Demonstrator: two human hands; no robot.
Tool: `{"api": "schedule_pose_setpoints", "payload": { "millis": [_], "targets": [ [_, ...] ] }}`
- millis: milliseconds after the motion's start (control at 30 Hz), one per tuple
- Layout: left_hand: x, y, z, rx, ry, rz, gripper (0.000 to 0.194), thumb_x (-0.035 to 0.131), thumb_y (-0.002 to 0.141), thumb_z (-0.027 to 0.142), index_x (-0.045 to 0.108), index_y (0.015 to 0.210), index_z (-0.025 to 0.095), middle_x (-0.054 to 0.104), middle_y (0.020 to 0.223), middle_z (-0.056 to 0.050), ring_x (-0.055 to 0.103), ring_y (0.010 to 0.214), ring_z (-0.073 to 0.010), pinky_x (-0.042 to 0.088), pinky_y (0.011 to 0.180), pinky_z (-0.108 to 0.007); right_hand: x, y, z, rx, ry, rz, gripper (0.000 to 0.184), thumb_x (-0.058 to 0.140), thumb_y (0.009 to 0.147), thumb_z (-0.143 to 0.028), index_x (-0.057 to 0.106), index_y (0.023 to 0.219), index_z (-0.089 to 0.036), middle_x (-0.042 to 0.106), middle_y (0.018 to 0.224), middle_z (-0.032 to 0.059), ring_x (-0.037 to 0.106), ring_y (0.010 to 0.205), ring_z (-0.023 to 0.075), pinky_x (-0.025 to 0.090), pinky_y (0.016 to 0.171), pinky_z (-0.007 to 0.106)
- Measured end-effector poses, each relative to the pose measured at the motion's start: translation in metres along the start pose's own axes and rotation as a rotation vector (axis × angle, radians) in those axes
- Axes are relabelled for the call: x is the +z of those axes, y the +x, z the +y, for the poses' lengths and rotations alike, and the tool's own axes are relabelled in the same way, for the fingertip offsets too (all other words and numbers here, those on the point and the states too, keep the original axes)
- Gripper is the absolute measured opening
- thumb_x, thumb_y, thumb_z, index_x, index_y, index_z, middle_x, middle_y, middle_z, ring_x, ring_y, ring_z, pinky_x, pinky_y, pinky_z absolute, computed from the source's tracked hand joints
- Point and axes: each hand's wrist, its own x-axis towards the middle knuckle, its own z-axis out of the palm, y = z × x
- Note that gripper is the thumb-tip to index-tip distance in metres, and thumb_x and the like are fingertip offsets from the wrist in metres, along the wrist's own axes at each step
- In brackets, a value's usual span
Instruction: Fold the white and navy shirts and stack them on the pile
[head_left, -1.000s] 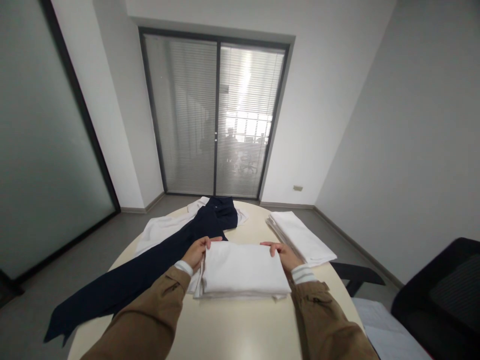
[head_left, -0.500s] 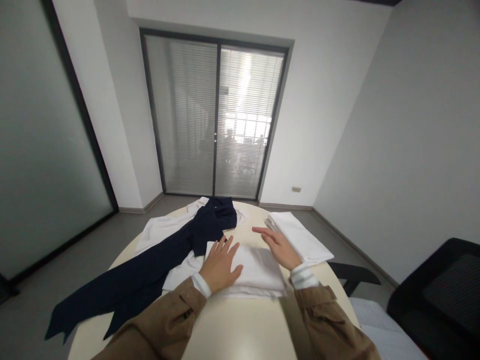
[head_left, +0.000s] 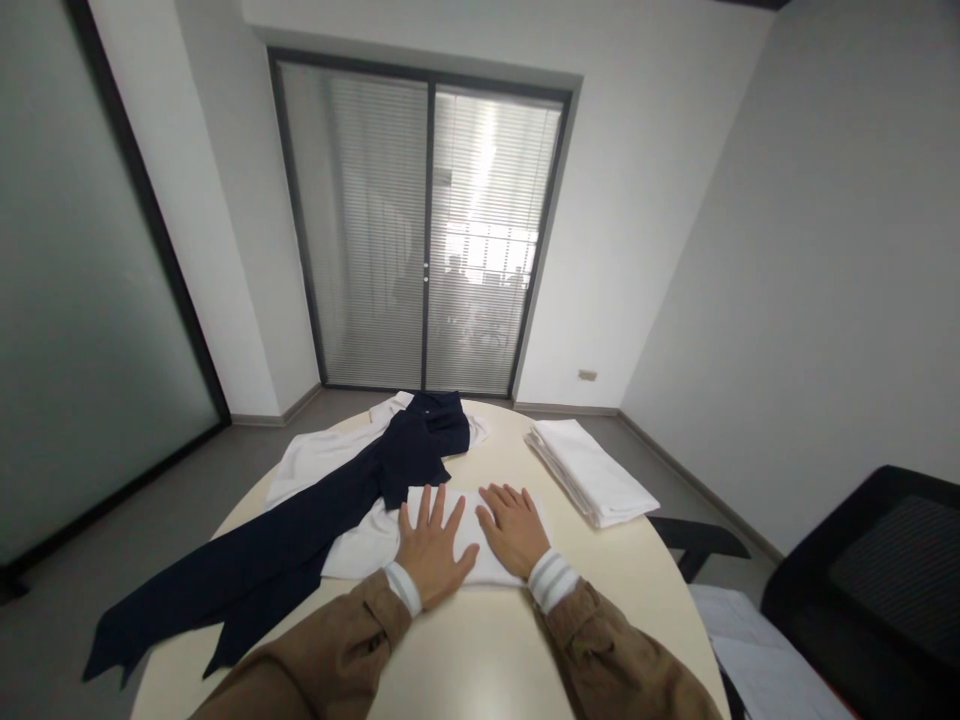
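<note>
A folded white cloth (head_left: 491,570) lies flat on the round table near its front, under both hands. My left hand (head_left: 433,548) rests open on its left half, fingers spread. On the right half lies my right hand (head_left: 514,528), also open, palm down with the fingers slightly bent. Dark navy trousers (head_left: 300,525) stretch across the left side of the table, their legs hanging past its edge. White garments (head_left: 322,462) lie partly beneath them. A second folded white cloth (head_left: 592,470) sits to the right, apart from my hands.
The round cream table (head_left: 480,660) has a curved edge. At the right stands a black office chair (head_left: 862,580) with an armrest (head_left: 697,535) close to the table. Pale fabric (head_left: 757,640) lies low beside it. A glass door with blinds (head_left: 375,240) is beyond.
My right hand has come down from above the right edge onto the white cloth and moved left, nearer my left hand. The cloth now looks narrower on its right side.
</note>
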Motion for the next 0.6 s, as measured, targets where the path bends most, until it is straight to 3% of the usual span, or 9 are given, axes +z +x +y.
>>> {"api": "schedule_pose_setpoints", "payload": {
  "millis": [100,233,400,500,600],
  "targets": [
    [-0.001,-0.001,0.0,-0.003,0.009,0.0,0.073,0.051,0.088,0.051,0.035,0.154,0.023,0.017,0.163,-0.014,0.003,0.15,-0.0413,-0.001,0.112,-0.072,0.0,0.0,0.001,0.162,-0.063,0.101,0.053,0.034,0.099,-0.048,0.057,0.137,-0.02,0.052,0.144,0.0122,0.036,0.14,0.0316,0.017,0.117,0.052],
    [-0.004,-0.002,-0.001,-0.012,-0.014,-0.007,0.073,0.048,0.089,0.053,0.035,0.154,0.023,0.016,0.164,-0.012,0.002,0.151,-0.0399,-0.001,0.113,-0.07,-0.002,0.001,0.003,0.238,-0.064,0.131,0.049,0.037,0.096,-0.046,0.06,0.13,-0.018,0.058,0.135,0.0153,0.044,0.131,0.032,0.037,0.103,0.049],
    [-0.001,-0.001,-0.005,-0.057,-0.066,0.037,0.073,0.046,0.091,0.054,0.036,0.153,0.017,0.01,0.164,-0.014,-0.002,0.151,-0.0387,0.002,0.115,-0.066,-0.005,0.004,0.019,0.345,-0.049,0.139,0.05,0.044,0.092,-0.047,0.062,0.127,-0.017,0.058,0.131,0.0181,0.049,0.122,0.0377,0.04,0.097,0.054],
    [0.008,0.004,-0.013,-0.113,-0.16,0.14,0.071,0.049,0.091,0.049,0.038,0.151,0.012,0.009,0.164,-0.017,-0.003,0.151,-0.0384,0.011,0.118,-0.061,-0.003,0.007,0.037,0.296,0.103,0.17,0.043,0.046,0.09,-0.042,0.064,0.118,-0.015,0.061,0.121,0.0175,0.056,0.112,0.0327,0.043,0.097,0.048],
    [0.018,0.011,-0.023,-0.146,-0.326,0.27,0.073,0.054,0.088,0.043,0.035,0.15,0.009,0.006,0.164,-0.02,-0.003,0.151,-0.0379,0.016,0.119,-0.056,-0.003,0.008,0.053,0.152,0.335,0.304,0.034,0.05,0.088,-0.039,0.064,0.107,-0.015,0.062,0.111,0.0158,0.059,0.106,0.0274,0.043,0.101,0.042]
  ]
}}
